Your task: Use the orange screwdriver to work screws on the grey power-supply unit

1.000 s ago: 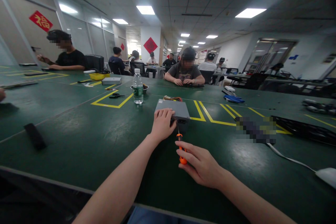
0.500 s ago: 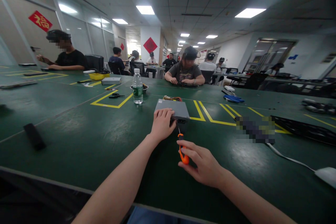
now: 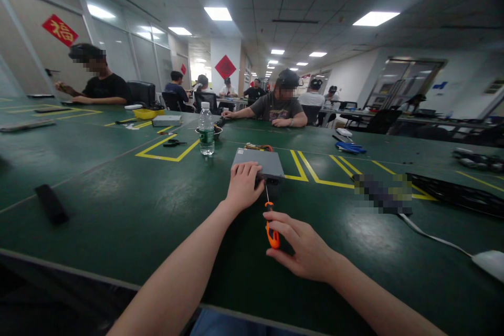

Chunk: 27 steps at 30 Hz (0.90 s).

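A grey computer power supply (image 3: 266,161) lies on the green table, its coloured wires (image 3: 258,147) bunched behind it. My left hand (image 3: 244,184) grips its near left corner, fingers on top and thumb at the front side. In my right hand (image 3: 301,244) is an orange-and-black screwdriver (image 3: 272,233), held by the handle between fingertips and thumb. Its thin shaft points away from me, up to the front face of the power supply. The exact spot where the tip meets the casing is too small to make out.
Left of the power supply stands a water bottle (image 3: 207,130) before a bowl (image 3: 218,131). A black bar-shaped object (image 3: 51,205) lies at left. At right are a blurred dark object (image 3: 381,194) with a white cable, and a black perforated panel (image 3: 457,194). Across the table sits a person (image 3: 281,105).
The screwdriver's handle has turned and shifted slightly left in my right fingers. My left hand stays put. The person opposite has stretched an arm toward the bowl.
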Each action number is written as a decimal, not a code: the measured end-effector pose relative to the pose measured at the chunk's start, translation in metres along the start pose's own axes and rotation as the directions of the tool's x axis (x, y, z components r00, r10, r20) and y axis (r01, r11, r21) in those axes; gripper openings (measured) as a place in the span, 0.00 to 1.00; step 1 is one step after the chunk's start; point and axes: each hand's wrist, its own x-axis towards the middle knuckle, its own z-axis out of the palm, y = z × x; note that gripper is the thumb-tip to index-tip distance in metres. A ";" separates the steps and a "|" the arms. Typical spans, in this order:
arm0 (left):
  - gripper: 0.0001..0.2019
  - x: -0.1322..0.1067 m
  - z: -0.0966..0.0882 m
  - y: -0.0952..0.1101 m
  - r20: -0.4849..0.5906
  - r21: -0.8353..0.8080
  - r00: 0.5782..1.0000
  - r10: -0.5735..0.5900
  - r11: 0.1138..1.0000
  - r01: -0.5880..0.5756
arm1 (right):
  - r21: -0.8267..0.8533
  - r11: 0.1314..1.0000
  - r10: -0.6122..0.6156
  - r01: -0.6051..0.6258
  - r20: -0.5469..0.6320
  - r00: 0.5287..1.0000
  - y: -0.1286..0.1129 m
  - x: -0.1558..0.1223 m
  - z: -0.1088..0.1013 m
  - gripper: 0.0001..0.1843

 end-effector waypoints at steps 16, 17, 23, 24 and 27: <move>0.15 0.000 -0.002 0.001 -0.006 -0.009 1.000 0.003 1.000 -0.003 | 0.022 1.000 0.006 -0.008 0.057 0.998 -0.001 0.001 -0.003 0.20; 0.15 0.000 -0.002 0.001 -0.010 -0.009 1.000 0.006 1.000 -0.006 | -0.004 1.000 -0.010 0.011 0.063 0.998 -0.001 0.001 -0.003 0.20; 0.15 0.000 -0.001 0.001 -0.009 -0.011 1.000 0.007 1.000 -0.007 | 0.008 1.000 -0.004 0.004 -0.011 1.000 0.000 0.001 0.002 0.17; 0.15 0.000 -0.001 0.002 -0.009 -0.012 1.000 0.006 1.000 -0.006 | 0.027 1.000 0.014 -0.014 -0.001 1.000 0.000 0.001 0.001 0.17; 0.15 0.000 -0.001 0.002 -0.010 -0.013 1.000 -0.001 1.000 0.000 | 0.035 0.999 0.017 -0.019 0.062 0.998 -0.002 0.003 -0.003 0.20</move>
